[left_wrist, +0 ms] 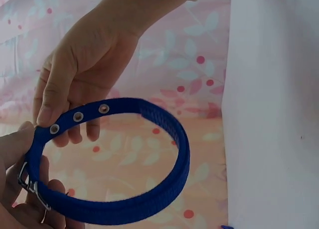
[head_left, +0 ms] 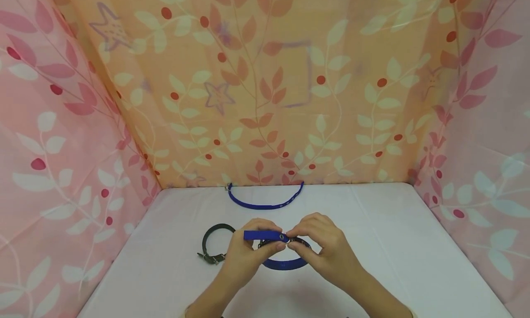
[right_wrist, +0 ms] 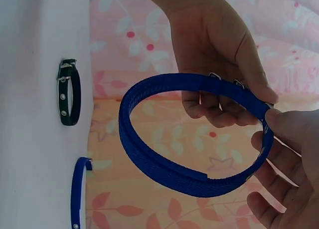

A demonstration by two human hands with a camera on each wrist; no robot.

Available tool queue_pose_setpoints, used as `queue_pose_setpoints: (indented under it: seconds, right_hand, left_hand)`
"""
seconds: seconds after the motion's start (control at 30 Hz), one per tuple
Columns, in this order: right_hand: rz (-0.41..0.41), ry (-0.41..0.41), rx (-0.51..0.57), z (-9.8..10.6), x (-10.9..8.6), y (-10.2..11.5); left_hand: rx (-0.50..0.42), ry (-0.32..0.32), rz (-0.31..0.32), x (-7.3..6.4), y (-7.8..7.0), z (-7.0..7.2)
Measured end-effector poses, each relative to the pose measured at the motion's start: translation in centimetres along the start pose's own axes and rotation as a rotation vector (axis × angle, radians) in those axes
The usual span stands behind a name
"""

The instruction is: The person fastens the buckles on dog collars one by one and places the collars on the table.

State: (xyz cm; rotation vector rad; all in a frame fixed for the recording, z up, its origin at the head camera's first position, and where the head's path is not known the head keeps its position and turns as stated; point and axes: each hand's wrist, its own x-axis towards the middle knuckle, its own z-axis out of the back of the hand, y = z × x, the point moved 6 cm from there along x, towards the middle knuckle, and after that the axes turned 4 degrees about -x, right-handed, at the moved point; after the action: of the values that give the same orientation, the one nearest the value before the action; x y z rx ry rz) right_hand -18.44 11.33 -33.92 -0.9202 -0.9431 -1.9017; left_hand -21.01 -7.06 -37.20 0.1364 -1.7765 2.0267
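Observation:
A blue dog collar point(head_left: 285, 265), bent into a loop, is held up between both hands above the white table. My left hand point(head_left: 250, 251) grips its end by the metal buckle point(left_wrist: 24, 175). My right hand point(head_left: 327, 239) pinches the strap near the metal-rimmed eyelets point(left_wrist: 78, 116) with thumb and fingers. In the head view, a flat length of blue strap point(head_left: 262, 235) sticks out to the left over the left fingers. The thumbs nearly meet at the buckle. Whether the strap passes through the buckle is hard to tell.
A dark green collar point(head_left: 205, 237), closed in a ring, lies on the white table point(head_left: 372, 226) left of the hands. Farther back, another blue collar point(head_left: 265, 207) lies in an open curve near the orange patterned curtain point(head_left: 256, 138). Pink patterned curtains point(head_left: 54, 170) flank the table.

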Motion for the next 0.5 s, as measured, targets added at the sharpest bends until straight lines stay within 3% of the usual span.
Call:
queue_pose_setpoints:
  seconds: [0.23, 0.5]
  right_hand:
    - [-0.025, -0.012, -0.007, 0.3, -0.1, -0.8]
    - [-0.141, 0.067, 0.034, -0.5, -0.5, -1.3]
  left_hand:
    - [-0.088, -0.024, 0.044, 0.2, -0.1, 1.2]
    - [-0.027, -0.040, 0.045, 0.1, -0.4, 1.5]
